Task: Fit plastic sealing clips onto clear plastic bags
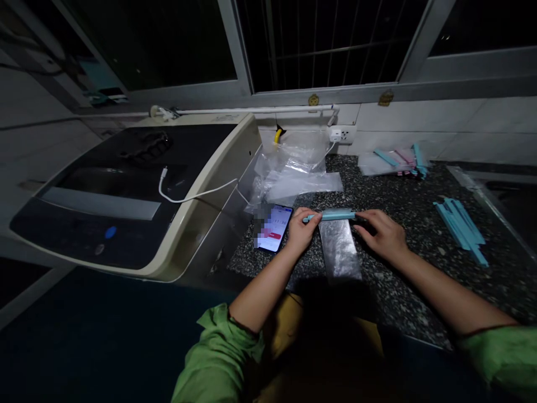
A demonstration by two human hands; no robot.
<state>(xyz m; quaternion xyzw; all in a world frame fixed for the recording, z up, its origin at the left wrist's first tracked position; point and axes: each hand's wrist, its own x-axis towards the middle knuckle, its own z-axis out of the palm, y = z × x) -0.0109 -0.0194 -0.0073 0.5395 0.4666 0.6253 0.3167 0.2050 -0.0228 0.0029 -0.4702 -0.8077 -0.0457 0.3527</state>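
A light-blue bag sealing clip (339, 215) lies crosswise along the far edge of a clear plastic bag (340, 249). The bag stretches toward me over the dark speckled counter. My left hand (301, 229) is closed, its thumb and fingers pinching the clip's left end. At the opposite end, the fingertips of my right hand (382, 232) hold the clip's tip, with the thumb bent just below. What the lower fingers of either hand do is partly hidden.
A lit phone (274, 228) lies left of my left hand. Loose clear bags (296, 179) are behind it. More blue clips (461, 229) are piled at right; bagged blue and pink ones (396, 160) lie farther back. A washing machine (201, 224) with a white cable (197, 196) stands left.
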